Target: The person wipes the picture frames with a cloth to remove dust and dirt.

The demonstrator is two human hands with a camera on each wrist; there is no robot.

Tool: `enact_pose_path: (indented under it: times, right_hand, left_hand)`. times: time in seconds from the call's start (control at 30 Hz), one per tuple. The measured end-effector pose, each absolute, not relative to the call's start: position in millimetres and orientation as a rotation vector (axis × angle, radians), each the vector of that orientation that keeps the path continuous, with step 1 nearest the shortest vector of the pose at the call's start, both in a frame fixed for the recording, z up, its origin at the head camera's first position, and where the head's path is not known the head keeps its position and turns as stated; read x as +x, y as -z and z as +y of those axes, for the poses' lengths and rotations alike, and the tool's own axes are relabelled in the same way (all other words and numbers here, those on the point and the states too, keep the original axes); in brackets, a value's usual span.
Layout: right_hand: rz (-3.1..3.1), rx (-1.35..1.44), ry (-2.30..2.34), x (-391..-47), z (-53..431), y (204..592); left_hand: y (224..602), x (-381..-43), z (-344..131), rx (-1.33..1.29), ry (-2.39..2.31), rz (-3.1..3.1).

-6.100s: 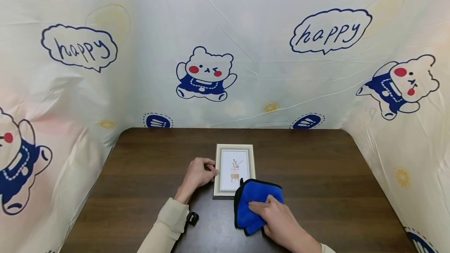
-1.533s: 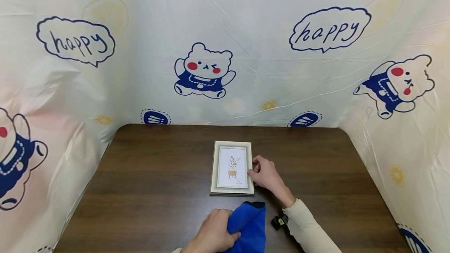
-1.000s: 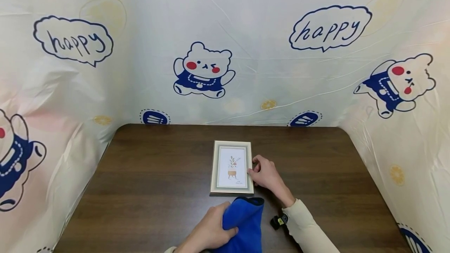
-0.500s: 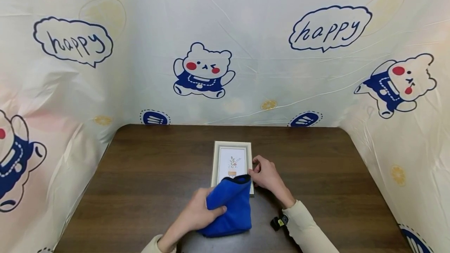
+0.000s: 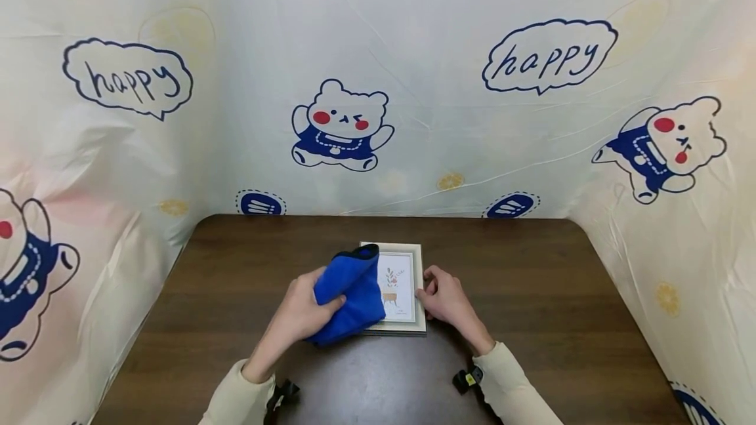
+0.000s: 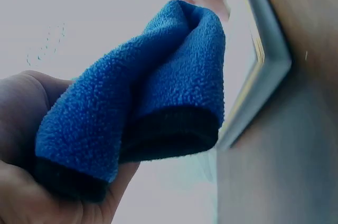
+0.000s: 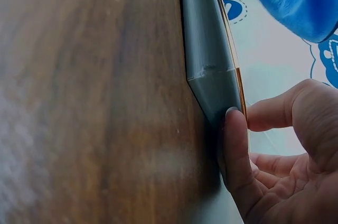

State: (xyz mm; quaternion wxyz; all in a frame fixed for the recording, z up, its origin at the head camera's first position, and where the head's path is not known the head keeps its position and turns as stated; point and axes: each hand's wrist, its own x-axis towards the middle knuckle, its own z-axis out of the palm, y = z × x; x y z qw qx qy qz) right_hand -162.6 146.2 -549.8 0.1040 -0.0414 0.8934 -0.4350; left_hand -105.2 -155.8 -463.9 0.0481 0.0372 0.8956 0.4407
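A picture frame (image 5: 403, 328) with a cream border and a drawing of a potted plant lies face up on the dark wooden table. My left hand (image 5: 302, 307) grips a folded blue cloth (image 5: 354, 297) with black edging. The cloth overlaps the frame's left side in the head view and hides part of the picture. In the left wrist view the bunched cloth (image 6: 179, 71) hangs beside the frame's corner (image 6: 269, 63). My right hand (image 5: 447, 295) holds the frame's right edge, fingertips (image 7: 236, 129) against its grey side and top edge in the right wrist view.
Pale printed sheeting (image 5: 437, 84) with bears and "happy" bubbles encloses the table (image 5: 520, 294) at the back and both sides. A small black device sits at each wrist, one at the left (image 5: 283, 395) and one at the right (image 5: 466, 379).
Earliest, my right hand had the cloth and my left the frame's left edge; they have since swapped. Lately my left hand carried the cloth up and left from below the frame; my right stayed.
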Motion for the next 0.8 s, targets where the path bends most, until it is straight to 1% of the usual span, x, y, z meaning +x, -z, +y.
enact_pose_path:
  times: [0.4,0.8]
  right_hand:
    - [2.651,-0.134,1.294,-161.9,145.1,551.6]
    - [2.633,-0.125,1.318,-160.4,145.0,549.9]
  left_hand:
    - [471.0,-152.4,-182.0,0.034,-1.249,2.905]
    - [492.3,-186.1,-171.2,-0.076,-1.119,3.333]
